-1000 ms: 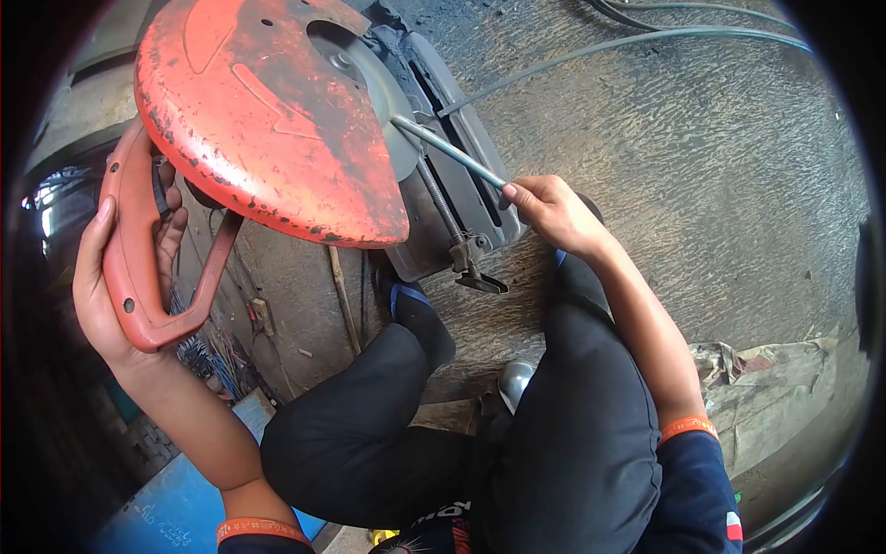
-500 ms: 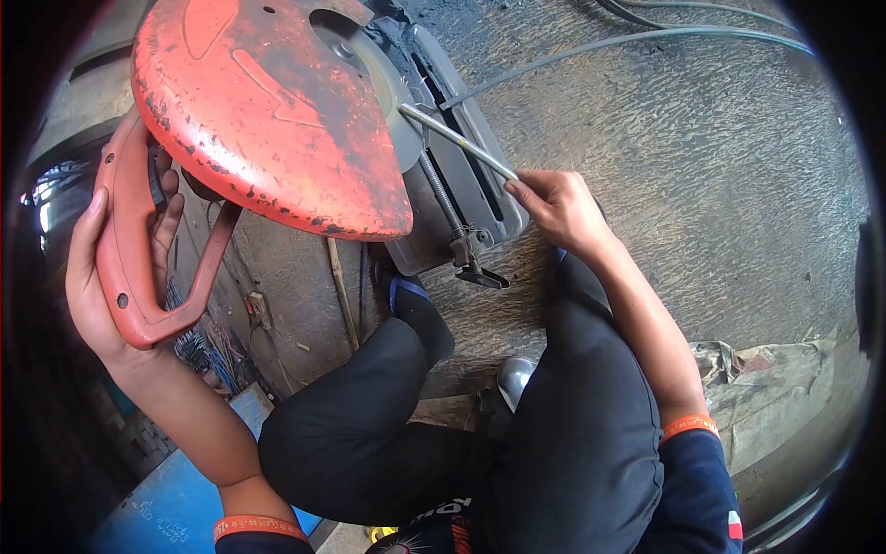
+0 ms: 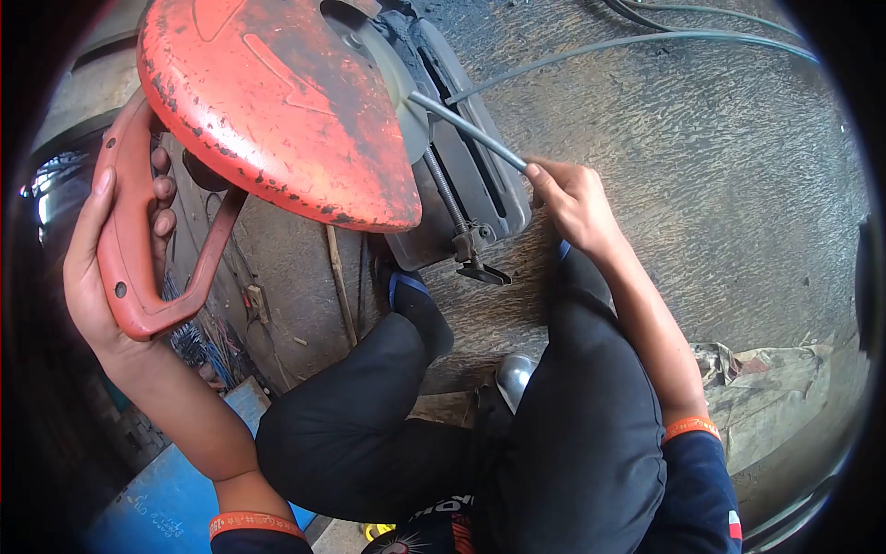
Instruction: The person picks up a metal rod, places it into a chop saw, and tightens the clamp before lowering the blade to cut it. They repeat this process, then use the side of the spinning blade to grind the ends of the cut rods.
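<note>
My left hand (image 3: 97,268) is wrapped round the red handle (image 3: 129,231) of a cut-off saw, at the left. The saw's worn red guard (image 3: 277,111) covers much of the upper left. Part of the pale cutting disc (image 3: 399,83) shows past the guard's right edge. My right hand (image 3: 572,201) grips the near end of a thin metal rod (image 3: 471,132). The rod's far end lies at the disc; whether they touch I cannot tell. Under it is the dark saw base (image 3: 484,185), with a threaded clamp screw (image 3: 445,189).
A grey-green cable (image 3: 591,51) crosses the stained floor (image 3: 701,166) at upper right. A wooden stick (image 3: 340,282) lies below the guard. At lower left is a blue panel (image 3: 175,489), and a crumpled cloth (image 3: 775,388) lies at right. My legs are bent near the base.
The guard has shifted slightly right, and the handle slightly up. My right hand and the rod have moved a little to the right. Fingers of my left hand are curled more visibly behind the handle.
</note>
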A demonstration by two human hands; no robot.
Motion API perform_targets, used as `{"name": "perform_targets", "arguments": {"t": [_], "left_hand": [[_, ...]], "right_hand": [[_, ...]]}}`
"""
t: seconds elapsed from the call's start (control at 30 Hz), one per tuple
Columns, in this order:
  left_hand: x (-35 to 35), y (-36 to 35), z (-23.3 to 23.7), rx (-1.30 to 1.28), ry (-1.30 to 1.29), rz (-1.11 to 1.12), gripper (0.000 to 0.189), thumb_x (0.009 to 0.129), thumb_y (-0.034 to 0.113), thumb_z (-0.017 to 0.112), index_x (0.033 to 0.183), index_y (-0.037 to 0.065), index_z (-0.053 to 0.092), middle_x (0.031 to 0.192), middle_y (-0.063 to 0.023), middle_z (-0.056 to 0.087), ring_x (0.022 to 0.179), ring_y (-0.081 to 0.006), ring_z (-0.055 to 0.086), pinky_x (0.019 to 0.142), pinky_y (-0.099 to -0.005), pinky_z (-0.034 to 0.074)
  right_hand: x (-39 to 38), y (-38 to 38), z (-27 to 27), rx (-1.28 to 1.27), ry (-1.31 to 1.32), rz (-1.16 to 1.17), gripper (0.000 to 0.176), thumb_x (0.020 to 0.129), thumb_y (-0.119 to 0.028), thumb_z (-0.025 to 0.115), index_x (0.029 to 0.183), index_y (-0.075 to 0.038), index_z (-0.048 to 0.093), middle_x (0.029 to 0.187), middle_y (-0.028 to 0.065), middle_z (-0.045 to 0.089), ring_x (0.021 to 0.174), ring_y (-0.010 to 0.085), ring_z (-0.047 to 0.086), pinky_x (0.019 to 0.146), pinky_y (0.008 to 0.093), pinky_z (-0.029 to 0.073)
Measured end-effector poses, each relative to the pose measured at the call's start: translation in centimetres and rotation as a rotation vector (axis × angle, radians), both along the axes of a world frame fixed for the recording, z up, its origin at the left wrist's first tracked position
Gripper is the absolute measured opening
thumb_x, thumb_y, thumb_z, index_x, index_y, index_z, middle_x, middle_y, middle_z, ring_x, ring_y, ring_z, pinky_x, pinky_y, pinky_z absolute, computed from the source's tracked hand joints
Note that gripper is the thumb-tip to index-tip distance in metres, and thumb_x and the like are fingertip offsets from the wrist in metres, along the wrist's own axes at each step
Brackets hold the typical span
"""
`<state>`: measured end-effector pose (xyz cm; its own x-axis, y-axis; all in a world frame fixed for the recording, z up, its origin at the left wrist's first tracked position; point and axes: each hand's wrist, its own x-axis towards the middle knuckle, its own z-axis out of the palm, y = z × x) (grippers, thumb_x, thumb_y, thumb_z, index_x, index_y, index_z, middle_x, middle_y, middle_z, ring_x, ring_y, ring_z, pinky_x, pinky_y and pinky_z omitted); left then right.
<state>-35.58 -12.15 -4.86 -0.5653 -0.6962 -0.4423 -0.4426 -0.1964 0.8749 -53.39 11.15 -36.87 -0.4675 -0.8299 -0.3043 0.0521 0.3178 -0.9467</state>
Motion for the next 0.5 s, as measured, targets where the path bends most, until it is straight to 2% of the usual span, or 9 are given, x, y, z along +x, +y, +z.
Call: {"name": "perform_targets", "arguments": {"t": [0.1, 0.17, 0.33, 0.5], "left_hand": [[-0.7, 1.0, -0.4, -0.083, 0.025, 0.09, 0.047, 0.095, 0.018, 0.049, 0.131, -0.011, 0.038, 0.107, -0.0215, 0.058, 0.08, -0.0224, 0.06, 0.067, -0.0264, 0.055], [-0.8, 1.2, -0.5, -0.138, 0.014, 0.139, 0.047, 0.095, 0.018, 0.05, 0.131, -0.011, 0.038, 0.109, -0.0225, 0.058, 0.084, -0.0231, 0.061, 0.069, -0.0275, 0.055], [-0.6, 1.0, -0.4, -0.152, 0.01, 0.139, 0.049, 0.094, 0.018, 0.05, 0.13, -0.012, 0.038, 0.111, -0.0234, 0.057, 0.087, -0.0238, 0.061, 0.069, -0.0286, 0.055], [-0.9, 1.3, -0.6, -0.136, 0.022, 0.12, 0.049, 0.094, 0.018, 0.051, 0.13, -0.012, 0.039, 0.112, -0.0235, 0.058, 0.087, -0.0237, 0.062, 0.069, -0.0287, 0.055]], "right_hand": [[0.0, 0.1, -1.1, 0.075, -0.065, 0.096, 0.033, 0.093, -0.03, 0.056, 0.097, 0.001, 0.067, 0.061, 0.0136, 0.059, 0.058, 0.0185, 0.058, 0.058, 0.0348, 0.046], [0.1, 0.1, -0.7, 0.065, -0.066, 0.079, 0.033, 0.093, -0.03, 0.057, 0.095, 0.001, 0.067, 0.061, 0.0144, 0.059, 0.057, 0.0187, 0.057, 0.059, 0.0354, 0.046], [0.4, 0.1, -0.7, 0.036, -0.006, 0.088, 0.032, 0.092, -0.029, 0.057, 0.092, 0.002, 0.066, 0.062, 0.0166, 0.058, 0.057, 0.0209, 0.056, 0.06, 0.0369, 0.046], [0.7, -0.1, 0.1, 0.013, 0.059, 0.11, 0.024, 0.091, -0.022, 0.059, 0.092, 0.001, 0.066, 0.06, 0.0195, 0.055, 0.051, 0.0241, 0.055, 0.056, 0.0372, 0.046]]}}
